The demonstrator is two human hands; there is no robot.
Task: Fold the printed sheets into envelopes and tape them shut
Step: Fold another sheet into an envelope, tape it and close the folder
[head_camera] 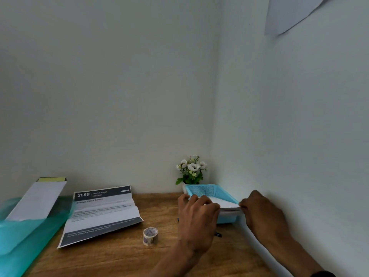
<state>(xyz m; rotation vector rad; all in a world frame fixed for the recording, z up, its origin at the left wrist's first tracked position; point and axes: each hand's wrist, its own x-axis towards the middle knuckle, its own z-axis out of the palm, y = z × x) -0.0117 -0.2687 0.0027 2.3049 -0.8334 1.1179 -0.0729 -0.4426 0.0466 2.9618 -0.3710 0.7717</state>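
Both hands at the blue plastic basket (pixel 201 190): left hand (pixel 196 214) and right hand (pixel 263 213) pinching a white folded paper (pixel 225 202). Left of basket: creased printed sheet (pixel 99 212) unfolded, patterned tape roll (pixel 150 236) untouched. Probably one done, more left.

A wooden bench (pixel 119 256) runs into the corner of two pale walls. At its far right, against the right wall, sits a light-blue perforated plastic basket (pixel 201 190) with a white folded paper (pixel 225 203) lying in it. Just behind the basket, in the corner, stands a small pot of white artificial flowers (pixel 191 169). The left hand (pixel 196 216) is at the basket's near left side, the right hand (pixel 261 212) at its near right corner; both touch the paper. Left of the hands stands a patterned roll of tape (pixel 150 236), and further left lies a creased printed sheet (pixel 101 213). At the far left edge lies a teal translucent plastic folder (pixel 24 232) with a plain white sheet (pixel 38 199) on it.
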